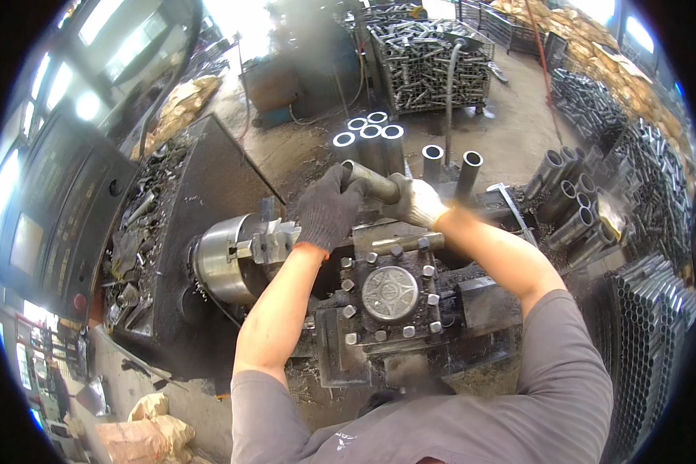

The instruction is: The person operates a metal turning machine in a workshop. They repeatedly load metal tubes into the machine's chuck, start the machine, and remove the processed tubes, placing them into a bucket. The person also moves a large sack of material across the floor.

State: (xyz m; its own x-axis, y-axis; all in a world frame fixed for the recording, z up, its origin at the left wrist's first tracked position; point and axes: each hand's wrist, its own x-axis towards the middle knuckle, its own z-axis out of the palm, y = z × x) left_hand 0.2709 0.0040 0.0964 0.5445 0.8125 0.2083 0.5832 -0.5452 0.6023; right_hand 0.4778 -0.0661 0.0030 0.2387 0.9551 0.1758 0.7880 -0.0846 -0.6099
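Note:
A short metal tube [373, 183] is held between both hands above the lathe, tilted with its left end higher. My left hand [329, 207], in a dark knit glove, is closed around the tube's left end. At the other end, my right hand [417, 203], in a white glove with a dark fingertip area, grips the tube. Below and left of them sits the round steel lathe chuck [228, 259] with its jaws. The square tool post [390, 294], ringed by several bolts, lies between my forearms. Just beyond my hands stand several upright tubes [371, 147] with shiny cut ends.
Two tubes [431, 164] stand upright past my right hand. A caliper [516, 215] lies beside them. More dark tubes [572, 209] are at the right, above a honeycomb-like tube stack [649, 348]. A wire bin [433, 73] of metal parts stands behind. Chips cover the machine ledge [135, 247].

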